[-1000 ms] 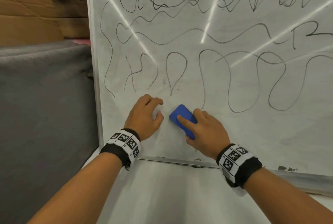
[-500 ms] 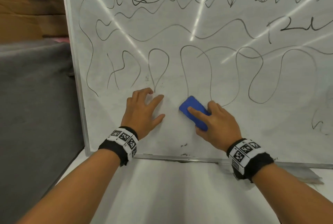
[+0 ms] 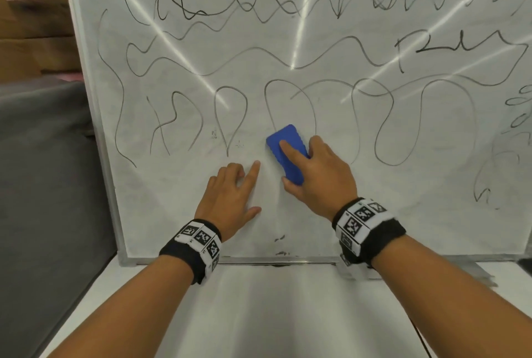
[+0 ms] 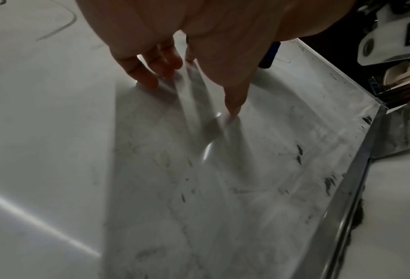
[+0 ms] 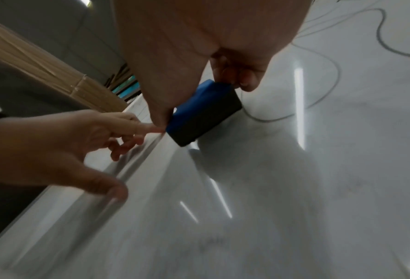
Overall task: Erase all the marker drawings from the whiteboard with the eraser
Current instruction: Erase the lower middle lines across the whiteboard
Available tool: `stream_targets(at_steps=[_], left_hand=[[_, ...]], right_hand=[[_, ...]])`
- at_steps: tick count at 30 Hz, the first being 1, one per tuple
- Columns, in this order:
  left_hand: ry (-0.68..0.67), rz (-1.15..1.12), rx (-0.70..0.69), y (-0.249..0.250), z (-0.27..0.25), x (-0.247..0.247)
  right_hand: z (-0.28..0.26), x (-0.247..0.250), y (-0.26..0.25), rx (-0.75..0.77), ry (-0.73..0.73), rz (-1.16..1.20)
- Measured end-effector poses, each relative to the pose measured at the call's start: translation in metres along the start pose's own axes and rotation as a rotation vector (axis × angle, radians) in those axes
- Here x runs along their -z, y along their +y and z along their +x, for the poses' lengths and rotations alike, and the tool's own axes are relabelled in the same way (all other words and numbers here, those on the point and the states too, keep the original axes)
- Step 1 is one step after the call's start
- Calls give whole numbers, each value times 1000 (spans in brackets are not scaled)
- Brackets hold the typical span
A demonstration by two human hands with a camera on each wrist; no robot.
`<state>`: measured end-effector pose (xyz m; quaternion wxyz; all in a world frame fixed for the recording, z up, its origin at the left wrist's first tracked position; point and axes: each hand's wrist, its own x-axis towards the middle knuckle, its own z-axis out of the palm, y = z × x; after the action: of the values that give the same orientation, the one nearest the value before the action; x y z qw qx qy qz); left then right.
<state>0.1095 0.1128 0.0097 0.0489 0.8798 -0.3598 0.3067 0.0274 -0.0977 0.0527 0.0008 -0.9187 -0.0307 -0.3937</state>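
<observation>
- Two hands work low on the whiteboard (image 3: pixel 374 213), which stands propped on the white table (image 3: pixel 273 314)
- Right hand (image 3: pixel 319 182) clasps the blue eraser (image 3: pixel 285 153): index finger laid along its back, thumb and other fingers curled round its sides, felt face pressed to the board
- Eraser's long axis runs tilted, top end leaning toward the board's left edge; it sits near the bottom middle, over the foot of one loop
- Left hand (image 3: pixel 230 196) holds nothing: fingers (image 4: pixel 232 105) mostly straight and relaxed, tips touching the board just beside the eraser's lower end, bracing it
- Marker drawings (image 3: pixel 259 52) lie mostly above and to both sides of the eraser; the nearest untouched loops rise directly above it, so the coming stroke likely goes upward
- Little looks cleared; only the strip by the bottom edge is bare, with dark smudges (image 3: pixel 280 252)
</observation>
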Motion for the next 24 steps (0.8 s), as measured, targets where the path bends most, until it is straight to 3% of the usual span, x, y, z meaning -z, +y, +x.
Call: stream_targets(at_steps=[5, 11, 16, 21, 24], left_hand=[[-50, -74, 21, 8, 5, -1], [-24, -105, -14, 28, 22, 0], [-5, -128, -25, 49, 35, -5], [23, -231, 39, 55, 44, -7], [85, -370, 99, 58, 42, -8]], right_hand=[[-42, -7, 11, 16, -109, 8], [-44, 8, 46, -170, -14, 56], [-75, 3, 51, -96, -118, 46], [-45, 14, 59, -152, -17, 84], [-28, 11, 40, -103, -36, 91]])
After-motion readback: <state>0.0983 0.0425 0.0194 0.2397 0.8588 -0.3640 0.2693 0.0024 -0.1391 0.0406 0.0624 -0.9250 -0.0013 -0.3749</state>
